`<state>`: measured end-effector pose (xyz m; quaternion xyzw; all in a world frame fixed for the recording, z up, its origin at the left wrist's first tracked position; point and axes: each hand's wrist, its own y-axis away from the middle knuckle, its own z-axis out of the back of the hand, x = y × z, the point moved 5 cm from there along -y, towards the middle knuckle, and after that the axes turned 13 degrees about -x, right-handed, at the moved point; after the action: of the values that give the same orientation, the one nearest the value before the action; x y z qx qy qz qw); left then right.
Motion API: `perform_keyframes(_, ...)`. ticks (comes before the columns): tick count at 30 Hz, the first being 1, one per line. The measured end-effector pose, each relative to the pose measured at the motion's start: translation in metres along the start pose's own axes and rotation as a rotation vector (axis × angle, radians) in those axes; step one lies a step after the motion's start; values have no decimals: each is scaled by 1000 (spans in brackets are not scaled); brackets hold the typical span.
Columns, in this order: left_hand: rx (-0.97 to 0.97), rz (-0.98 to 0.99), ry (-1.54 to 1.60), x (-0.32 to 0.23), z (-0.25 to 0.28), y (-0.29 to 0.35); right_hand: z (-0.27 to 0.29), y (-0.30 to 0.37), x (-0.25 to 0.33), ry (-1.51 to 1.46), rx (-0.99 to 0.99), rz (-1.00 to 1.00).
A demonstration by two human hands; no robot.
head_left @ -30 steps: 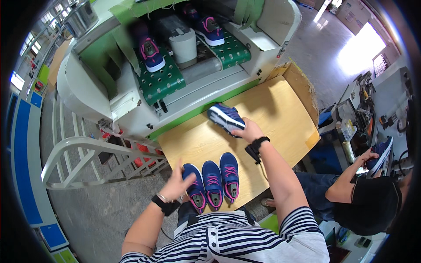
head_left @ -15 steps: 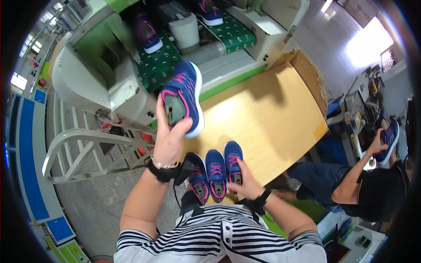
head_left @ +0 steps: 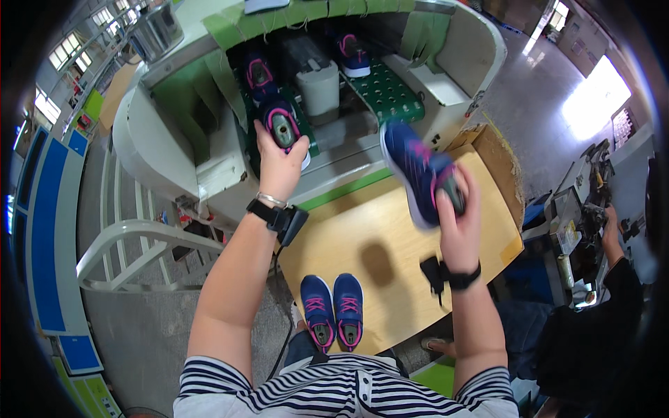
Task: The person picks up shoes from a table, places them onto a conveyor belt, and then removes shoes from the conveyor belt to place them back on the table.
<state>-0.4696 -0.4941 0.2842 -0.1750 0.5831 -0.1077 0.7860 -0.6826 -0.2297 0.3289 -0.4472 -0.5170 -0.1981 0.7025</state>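
My left hand (head_left: pixel 280 166) is closed round the heel of a navy sneaker (head_left: pixel 293 120) with pink trim and a grey-green last inside. That shoe is at the left green perforated belt of the machine, just behind another sneaker (head_left: pixel 259 85); whether it rests on the belt I cannot tell. In my right hand (head_left: pixel 460 226), gripped at the heel, a matching sneaker (head_left: pixel 412 166) hangs over the board's far edge, slightly blurred. Two more sneakers, a left one (head_left: pixel 317 306) and a right one (head_left: pixel 348 304), stand side by side at the board's near edge, toes away from me.
The white machine (head_left: pixel 139 143) has green curtain flaps and a right belt (head_left: pixel 387 94) carrying a sneaker (head_left: pixel 354 57). A white box (head_left: pixel 320 90) stands between the belts. Cardboard (head_left: pixel 498 164) edges the wooden board (head_left: pixel 334 233). A white rail (head_left: pixel 115 240) is at left; a co-worker (head_left: pixel 592 334) at right.
My left hand has carried its sneaker forward to the left belt. My right hand has lifted one of the three sneakers off the board and moved it forward and right.
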Motion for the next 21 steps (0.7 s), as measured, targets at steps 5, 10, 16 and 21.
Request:
perform_keyframes(5,45,-51,55,-18,-2,22,-93,-121,-65,256,-60,295)
perform_keyframes(10,478,-352,-180,-42,32,154,-131,-129,-86,409,30,138)
perform_keyframes(16,1237,-443,-561,37,76,304,-63,70,-146,479,348,75)
perform_keyframes(21,1061,-459,-391,36,76,305,59,277,-160,971,962,182)
